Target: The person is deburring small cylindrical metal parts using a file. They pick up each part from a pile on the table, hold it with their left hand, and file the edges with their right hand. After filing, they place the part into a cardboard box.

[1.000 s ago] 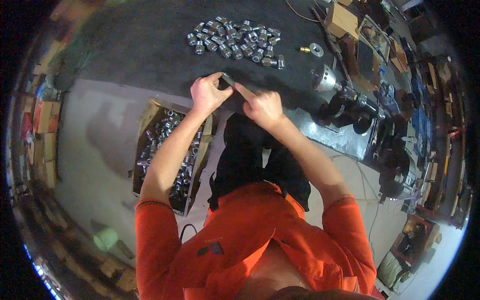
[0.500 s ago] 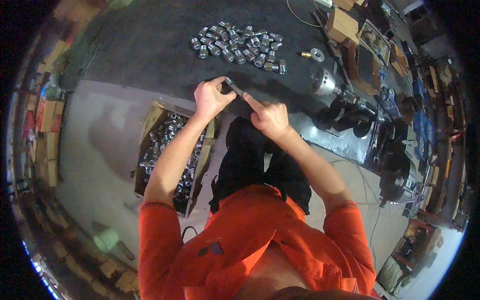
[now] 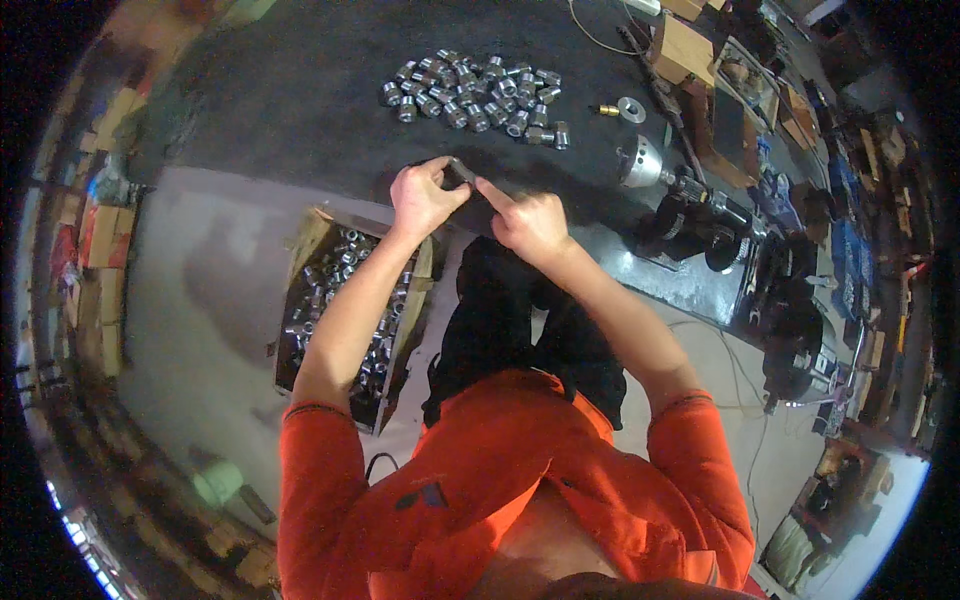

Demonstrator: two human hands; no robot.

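Just above the bench's near edge, my left hand (image 3: 425, 200) pinches a small grey metal piece (image 3: 462, 170) between thumb and fingers. It looks like a metal fitting, but its exact shape is too small to tell. My right hand (image 3: 530, 228) is at its right, with the index finger stretched out so its tip meets the near end of the piece. The other right-hand fingers are curled in, and whether they hold anything is hidden. Beyond my hands, a pile of shiny metal pipe fittings (image 3: 470, 95) with hex collars lies on the dark bench (image 3: 290, 110).
Below my left forearm stands a wooden crate (image 3: 407, 335) full of similar fittings. On the bench's right are a brass piece (image 3: 606, 110), a metal washer (image 3: 631, 109), a machine with a round metal head (image 3: 640, 162) and a cardboard box (image 3: 682, 48). Cables (image 3: 735, 370) hang at the right.
My right hand has shifted slightly left and up, its fingertip closer to my left hand. Less of the metal piece shows between the hands. The left hand stays almost in place.
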